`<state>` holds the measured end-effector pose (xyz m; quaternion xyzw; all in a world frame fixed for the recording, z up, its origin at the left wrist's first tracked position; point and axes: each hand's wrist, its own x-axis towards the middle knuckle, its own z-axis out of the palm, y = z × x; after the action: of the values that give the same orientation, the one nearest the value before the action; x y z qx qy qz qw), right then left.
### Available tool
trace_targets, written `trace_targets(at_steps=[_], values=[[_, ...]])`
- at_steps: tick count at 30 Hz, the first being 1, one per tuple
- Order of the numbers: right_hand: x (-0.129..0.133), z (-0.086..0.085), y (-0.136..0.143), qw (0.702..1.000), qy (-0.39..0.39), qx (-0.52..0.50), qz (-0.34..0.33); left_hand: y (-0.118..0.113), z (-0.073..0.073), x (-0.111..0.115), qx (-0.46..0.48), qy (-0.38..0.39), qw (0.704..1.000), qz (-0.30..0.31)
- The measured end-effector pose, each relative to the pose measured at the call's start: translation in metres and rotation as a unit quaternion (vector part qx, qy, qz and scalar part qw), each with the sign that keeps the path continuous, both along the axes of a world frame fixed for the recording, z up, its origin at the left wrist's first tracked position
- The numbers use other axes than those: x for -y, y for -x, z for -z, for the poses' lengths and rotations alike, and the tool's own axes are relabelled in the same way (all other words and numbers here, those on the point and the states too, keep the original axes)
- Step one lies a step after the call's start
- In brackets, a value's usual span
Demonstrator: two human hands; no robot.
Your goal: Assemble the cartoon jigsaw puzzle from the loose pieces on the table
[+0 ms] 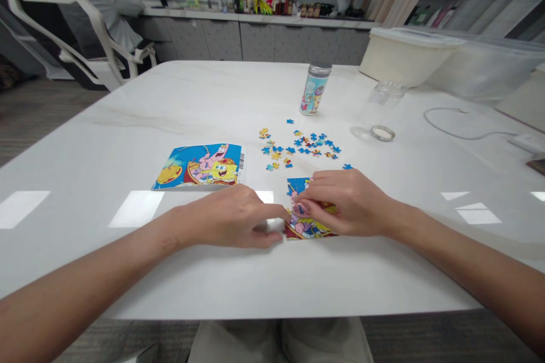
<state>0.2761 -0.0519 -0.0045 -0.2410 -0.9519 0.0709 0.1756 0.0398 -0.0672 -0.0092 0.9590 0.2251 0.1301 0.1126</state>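
Note:
A partly joined jigsaw puzzle (300, 231) with cartoon figures lies flat near the table's front edge. My right hand (351, 204) covers much of its right side, thumb and fingers closed on a puzzle piece (300, 209) at the puzzle's surface. From the left, my left hand (238, 216) reaches its index finger to the puzzle's left edge; thumb and index are apart and nothing is held. Beyond the hands lie several loose puzzle pieces (304, 150), mostly blue and yellow. A printed picture sheet (200, 165) with similar figures rests left of them.
A cartoon-printed canister (315, 91) stands behind the pieces. Right of it are a clear jar (381, 105), a round lid (383, 133) and a white cable (451, 133). Storage bins (409, 57) stand at the back right. A person (110, 11) sits by a chair at the back left.

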Motion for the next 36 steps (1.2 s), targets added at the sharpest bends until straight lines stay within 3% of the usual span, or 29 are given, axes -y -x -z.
trace_targets(at_steps=[10, 20, 30, 36], values=[[0.000, -0.001, 0.002, 1.000, 0.000, 0.008, 0.014, -0.002, 0.003, 0.000, -0.023, -0.084, 0.996, 0.007], [-0.005, -0.004, -0.001, 0.989, -0.006, -0.058, 0.134, -0.001, 0.001, 0.001, -0.048, -0.078, 0.996, -0.006], [-0.004, 0.000, 0.001, 0.990, 0.006, -0.040, 0.138, -0.001, -0.001, 0.002, -0.078, -0.093, 0.992, 0.022], [-0.024, -0.001, -0.010, 0.944, -0.008, -0.142, 0.298, 0.000, 0.000, 0.001, -0.088, -0.129, 0.988, -0.010]])
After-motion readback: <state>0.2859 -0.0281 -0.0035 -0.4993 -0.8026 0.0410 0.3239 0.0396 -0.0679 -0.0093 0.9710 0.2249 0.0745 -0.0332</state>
